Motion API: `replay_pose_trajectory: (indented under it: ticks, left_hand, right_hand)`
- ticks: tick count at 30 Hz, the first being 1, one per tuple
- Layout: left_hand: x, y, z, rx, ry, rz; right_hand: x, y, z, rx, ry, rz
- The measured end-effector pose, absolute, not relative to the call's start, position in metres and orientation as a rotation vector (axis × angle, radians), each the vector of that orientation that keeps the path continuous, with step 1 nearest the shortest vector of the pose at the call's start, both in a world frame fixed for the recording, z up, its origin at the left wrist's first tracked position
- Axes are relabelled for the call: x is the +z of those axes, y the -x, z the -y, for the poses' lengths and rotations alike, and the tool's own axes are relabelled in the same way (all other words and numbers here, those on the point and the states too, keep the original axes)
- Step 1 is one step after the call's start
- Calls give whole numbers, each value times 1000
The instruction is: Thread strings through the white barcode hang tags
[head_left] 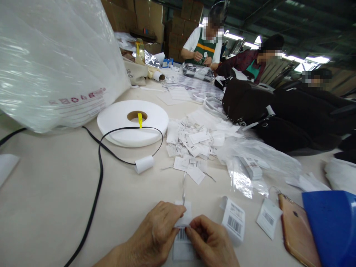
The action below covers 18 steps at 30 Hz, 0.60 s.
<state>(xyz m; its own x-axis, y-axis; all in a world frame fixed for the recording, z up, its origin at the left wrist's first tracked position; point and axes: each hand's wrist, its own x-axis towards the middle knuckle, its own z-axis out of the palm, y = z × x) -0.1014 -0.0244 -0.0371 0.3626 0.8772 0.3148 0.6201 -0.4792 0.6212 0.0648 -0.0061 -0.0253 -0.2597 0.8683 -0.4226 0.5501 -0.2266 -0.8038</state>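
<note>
Beige counter (119, 207): left hand (158, 230) and right hand (211, 239) close together, pinching a white rectangular barcoded paper tag (183, 251), its middle finger-covered. Curled white barcoded paper strip (235, 218) right; farther, rose-gold rectangular phone (297, 226), bottom cut off.

Ct.: 2 hands (160, 230), 1 phone (299, 230), 1 yel. strip (140, 120), min. 3 co-workers (204, 48); heaped tags (193, 142), qty unclear.

This looks like a factory workshop. Stacked cartons (179, 27) and strip lights (233, 36) show beyond the table (122, 211)'s far edge, with a co-worker (204, 48) there. Paper tags (197, 139) lie heaped nearer.
</note>
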Motion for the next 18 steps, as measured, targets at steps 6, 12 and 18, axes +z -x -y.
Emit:
replay_pose_trajectory:
  ticks: [6,12,18]
  left_hand:
    - [-37,102,25,863,-2247,-1311]
    - [-38,101,26,861,-2250,-1305]
    - [-39,101,25,841,-2232,-1320]
  right_hand:
    - [-29,-63,9,1297,1670,1875]
    - [-38,-66,15,913,1715,2107]
    - [-48,-74,19,453,1469,2239]
